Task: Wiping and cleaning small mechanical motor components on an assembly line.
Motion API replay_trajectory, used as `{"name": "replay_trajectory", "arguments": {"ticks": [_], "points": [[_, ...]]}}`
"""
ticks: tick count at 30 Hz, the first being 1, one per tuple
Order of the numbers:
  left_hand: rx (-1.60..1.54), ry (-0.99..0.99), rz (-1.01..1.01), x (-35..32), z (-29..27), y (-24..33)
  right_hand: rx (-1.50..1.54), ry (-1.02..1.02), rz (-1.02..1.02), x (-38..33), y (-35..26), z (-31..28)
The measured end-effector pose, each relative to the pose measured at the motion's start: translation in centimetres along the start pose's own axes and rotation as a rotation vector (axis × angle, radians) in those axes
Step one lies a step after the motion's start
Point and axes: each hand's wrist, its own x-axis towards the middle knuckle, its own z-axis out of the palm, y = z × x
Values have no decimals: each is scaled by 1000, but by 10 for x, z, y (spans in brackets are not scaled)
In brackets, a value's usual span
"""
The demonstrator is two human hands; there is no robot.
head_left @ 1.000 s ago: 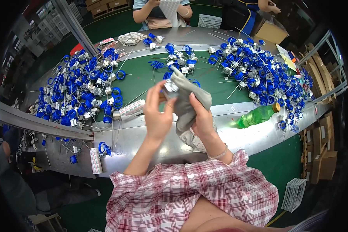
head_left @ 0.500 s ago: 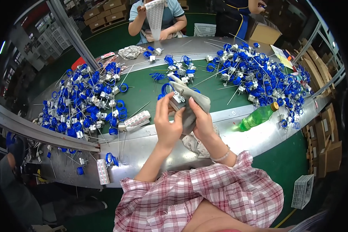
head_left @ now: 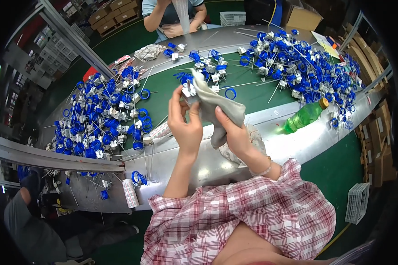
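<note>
While the left hand (head_left: 185,128) pinches a small white-and-metal part (head_left: 189,91) between thumb and fingertips, the right hand (head_left: 237,139) grips a grey cloth (head_left: 223,108), its thumb pressed along the fabric. The part sits at the cloth's left edge, both held up in front of the person, over the worktop (head_left: 197,174). A blue coil shows just behind the part; whether it belongs to it, I cannot tell. Beneath the right wrist lies a speckled rag (head_left: 257,140). To the right is a green bottle (head_left: 304,117) with an orange-yellow cap; whether it stands or lies is unclear. Heaps of blue-coiled parts spread on both sides, a left heap (head_left: 104,115) and a larger right heap (head_left: 303,62), with a small cluster (head_left: 210,66) between them. Near the left heap lies a patterned white packet (head_left: 160,132). Across the worktop, a co-worker (head_left: 174,15) in light-blue sleeves handles a pale sheet (head_left: 181,15).
</note>
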Motion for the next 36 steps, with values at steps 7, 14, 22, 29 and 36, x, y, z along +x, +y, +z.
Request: {"name": "replay_trajectory", "arguments": {"ticks": [7,14,22,29,36], "points": [[-111,-36,-96,-22,3,9,5,-28,-33,2,-21,7],[-419,27,-184,-6,-5,12,-313,-129,-449,-13,-12,17],[-924,-98,-333,-1,-13,-5,581,61,-30,-14,-17,-7],[-920,-129,-316,-4,2,11,-391,74,-531,-19,-18,1],[-344,-55,-170,-8,1,24,-146,-53,-318,-12,-5,1]]}}
